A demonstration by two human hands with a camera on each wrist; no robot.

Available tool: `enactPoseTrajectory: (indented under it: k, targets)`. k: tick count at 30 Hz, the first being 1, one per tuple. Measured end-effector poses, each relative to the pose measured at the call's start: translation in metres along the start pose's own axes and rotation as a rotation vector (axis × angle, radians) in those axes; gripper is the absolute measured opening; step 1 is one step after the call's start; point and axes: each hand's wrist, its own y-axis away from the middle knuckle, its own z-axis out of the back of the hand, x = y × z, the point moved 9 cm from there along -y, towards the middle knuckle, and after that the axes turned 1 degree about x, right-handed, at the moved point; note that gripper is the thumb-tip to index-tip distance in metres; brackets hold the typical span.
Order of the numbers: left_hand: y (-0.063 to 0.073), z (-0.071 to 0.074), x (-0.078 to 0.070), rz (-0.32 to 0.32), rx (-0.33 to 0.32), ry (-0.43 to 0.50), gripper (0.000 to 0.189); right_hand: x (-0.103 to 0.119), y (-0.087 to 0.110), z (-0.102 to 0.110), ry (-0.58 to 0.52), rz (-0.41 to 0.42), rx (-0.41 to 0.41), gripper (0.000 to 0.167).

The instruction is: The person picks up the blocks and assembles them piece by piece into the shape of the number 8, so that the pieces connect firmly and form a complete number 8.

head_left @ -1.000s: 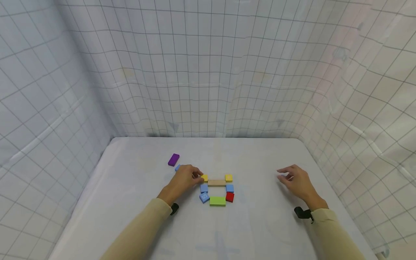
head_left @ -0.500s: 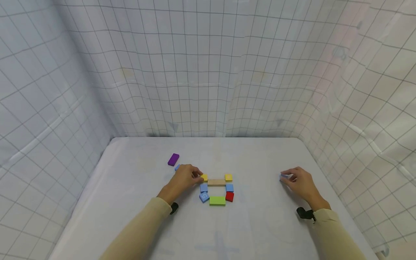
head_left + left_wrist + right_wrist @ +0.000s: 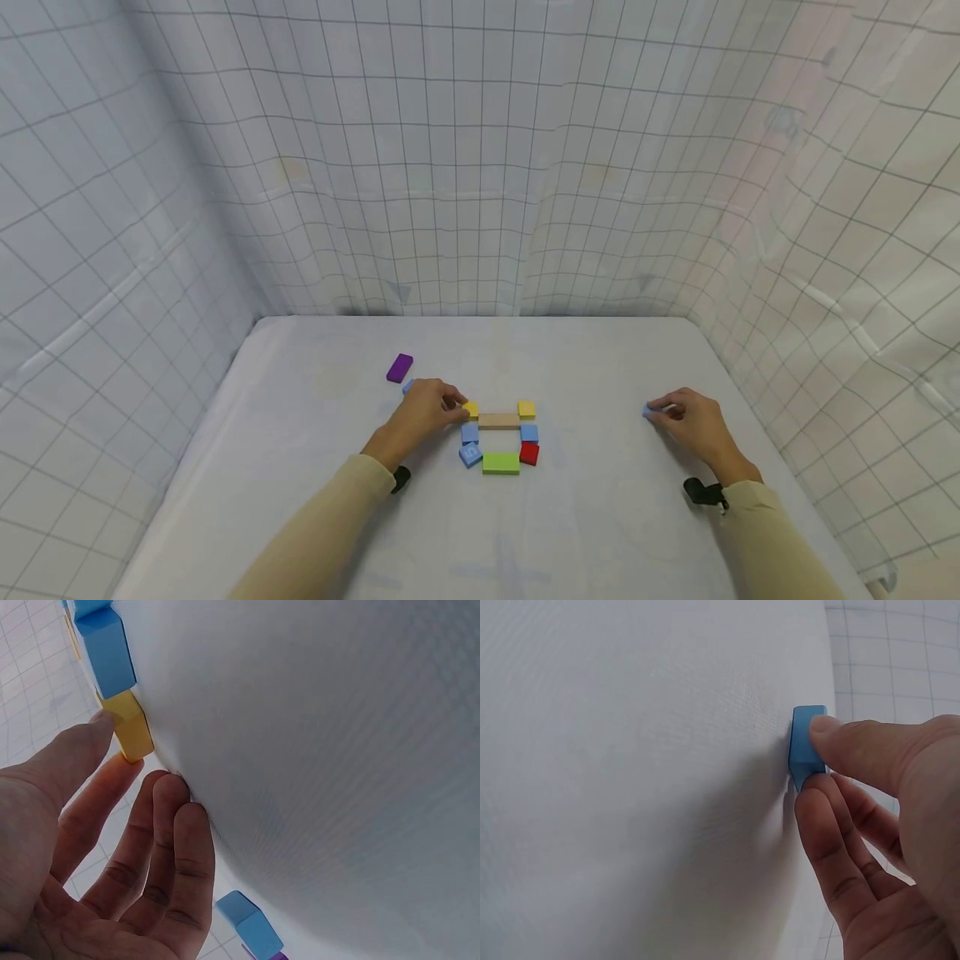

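Observation:
Thumb and index finger of my left hand (image 3: 427, 410) pinch a small yellow block (image 3: 133, 729) at the far left corner of a block arrangement; the other fingers curl loosely beside it. At the right of the table, my right hand (image 3: 692, 423) holds a small blue block (image 3: 807, 741) between thumb and fingertips, close to the white surface. A tan bar (image 3: 498, 422) spans between the left yellow block and a second yellow block (image 3: 527, 409). Nearer lie two blue blocks, a tilted blue block (image 3: 470, 455), a green bar (image 3: 501, 463) and a red block (image 3: 528, 453).
A purple block (image 3: 400, 368) lies behind the left hand. Beside it another blue block (image 3: 251, 926) is mostly hidden by that hand in the head view. White gridded curtains (image 3: 480, 167) enclose the table (image 3: 585, 517) at the back and sides.
My right hand has reached the blue block at the right, and its fingers have closed on it. The left hand stays at the yellow block.

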Motion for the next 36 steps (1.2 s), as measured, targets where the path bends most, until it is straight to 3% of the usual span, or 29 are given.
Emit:
enactPoseTrajectory:
  k: [5, 10, 13, 17, 20, 26, 36]
  targets:
    - [-0.004, -0.002, 0.003, -0.012, 0.011, 0.01, 0.016, 0.0, -0.003, -0.002, -0.014, 0.003, -0.007, 0.01]
    - [-0.03, -0.025, 0.038, -0.036, 0.02, -0.02, 0.017, 0.005, -0.006, -0.007, -0.034, 0.014, 0.009, 0.009]
    - [-0.025, -0.021, 0.032, -0.012, 0.024, -0.024, 0.017, 0.008, -0.009, -0.011, -0.034, 0.012, 0.018, 0.008]
    - [-0.013, -0.009, 0.014, -0.044, 0.019, -0.017, 0.016, 0.017, -0.013, -0.017, -0.039, 0.024, 0.025, 0.006]
    - [-0.022, -0.016, 0.024, -0.083, 0.013, -0.023, 0.016, 0.025, -0.015, -0.019, -0.049, 0.034, 0.026, 0.006]
    - [-0.032, -0.026, 0.038, -0.093, 0.012, -0.021, 0.019, 0.038, -0.022, -0.028, -0.048, 0.052, 0.053, 0.005]
    - [-0.026, -0.023, 0.032, -0.101, 0.004, -0.006, 0.02, 0.054, -0.033, -0.045, -0.049, 0.04, 0.125, 0.008]
